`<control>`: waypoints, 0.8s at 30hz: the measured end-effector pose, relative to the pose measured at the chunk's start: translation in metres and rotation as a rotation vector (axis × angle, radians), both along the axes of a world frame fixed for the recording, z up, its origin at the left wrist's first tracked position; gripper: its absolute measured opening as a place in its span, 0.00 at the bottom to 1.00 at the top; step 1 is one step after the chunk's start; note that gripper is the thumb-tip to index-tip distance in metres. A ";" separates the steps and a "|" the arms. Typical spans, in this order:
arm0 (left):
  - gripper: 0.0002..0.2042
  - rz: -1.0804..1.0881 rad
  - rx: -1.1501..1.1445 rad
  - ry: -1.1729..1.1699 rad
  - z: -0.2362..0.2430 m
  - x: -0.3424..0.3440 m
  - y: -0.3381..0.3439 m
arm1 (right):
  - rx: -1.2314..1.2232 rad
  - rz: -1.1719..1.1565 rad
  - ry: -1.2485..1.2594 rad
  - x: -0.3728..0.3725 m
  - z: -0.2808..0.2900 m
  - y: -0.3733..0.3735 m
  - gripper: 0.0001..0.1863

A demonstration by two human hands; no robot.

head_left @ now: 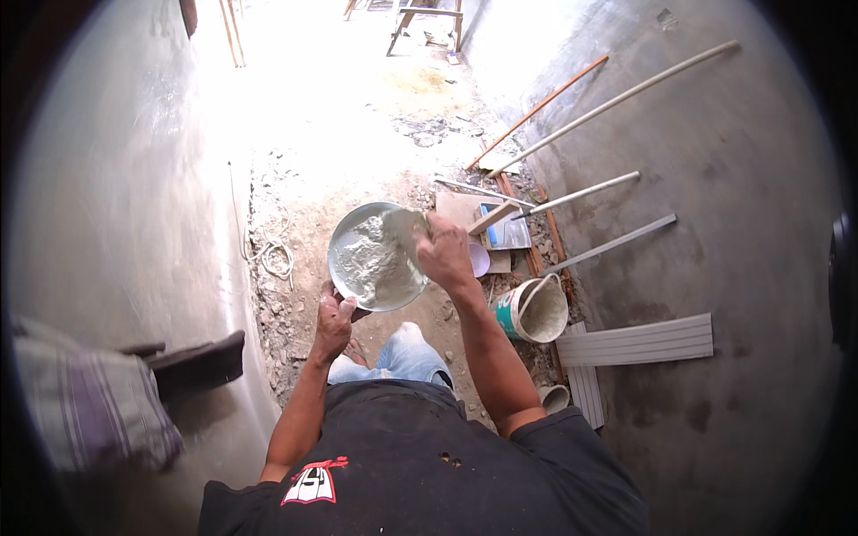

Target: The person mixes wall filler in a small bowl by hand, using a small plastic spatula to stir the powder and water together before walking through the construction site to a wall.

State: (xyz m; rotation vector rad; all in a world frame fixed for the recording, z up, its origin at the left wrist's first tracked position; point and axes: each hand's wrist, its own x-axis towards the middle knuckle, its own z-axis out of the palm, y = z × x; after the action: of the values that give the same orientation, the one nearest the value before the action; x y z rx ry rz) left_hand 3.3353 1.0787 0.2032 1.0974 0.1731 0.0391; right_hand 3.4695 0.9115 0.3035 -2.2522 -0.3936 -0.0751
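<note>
A round, shallow metal bowl (340,239) is held up in front of my knees, with pale, wet putty (371,259) heaped inside it. My left hand (333,327) grips the near left side of the rim, thumb on top and fingers underneath. At the right side of the bowl, my right hand (443,253) is closed around a flat scraper (407,229) that dips toward the putty. Motion blurs the scraper, and its handle is hidden in my fist.
Right of me stand a white bucket (542,313) and grooved boards (639,340). Several poles (617,98) lean on the right wall. A coiled rope (278,259) lies at left, near a striped cloth (89,402). A wooden stand (429,12) is far ahead. Rubble edges the floor.
</note>
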 end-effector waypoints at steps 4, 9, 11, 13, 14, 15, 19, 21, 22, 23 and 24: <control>0.23 0.033 0.038 0.022 -0.004 0.087 0.027 | -0.057 0.189 -0.006 0.091 -0.014 0.044 0.08; 0.21 0.137 0.283 -0.063 -0.019 0.206 0.069 | -0.073 0.287 0.018 0.228 -0.021 0.072 0.09; 0.19 0.125 0.356 -0.078 -0.026 0.264 0.076 | -0.114 0.329 0.024 0.286 -0.032 0.092 0.08; 0.19 0.167 0.155 0.016 -0.023 0.310 0.078 | -0.099 0.473 0.001 0.331 -0.029 0.111 0.09; 0.19 0.190 0.139 0.019 -0.030 0.331 0.086 | -0.105 0.547 0.016 0.354 -0.022 0.115 0.09; 0.20 0.213 0.122 0.021 -0.036 0.350 0.096 | -0.086 0.542 0.031 0.375 -0.015 0.117 0.09; 0.20 0.236 -0.054 0.012 -0.005 0.433 0.114 | -0.138 0.632 0.039 0.458 0.006 0.128 0.10; 0.20 0.272 -0.045 0.015 -0.016 0.472 0.122 | -0.171 0.741 -0.003 0.495 -0.002 0.145 0.10; 0.20 0.285 0.002 0.008 -0.018 0.490 0.122 | -0.274 0.733 0.019 0.518 -0.008 0.155 0.09; 0.20 0.295 0.048 0.001 -0.020 0.508 0.125 | -0.147 0.646 0.145 0.542 -0.012 0.162 0.06; 0.20 0.285 0.070 0.001 -0.022 0.524 0.130 | -0.144 0.592 0.042 0.565 -0.015 0.169 0.06</control>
State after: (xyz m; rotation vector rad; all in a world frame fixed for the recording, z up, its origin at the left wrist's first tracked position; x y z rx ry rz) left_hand 3.8595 1.2085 0.1813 1.1353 0.3303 0.3013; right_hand 4.0341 1.0809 0.2883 -2.1796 -1.0502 0.3167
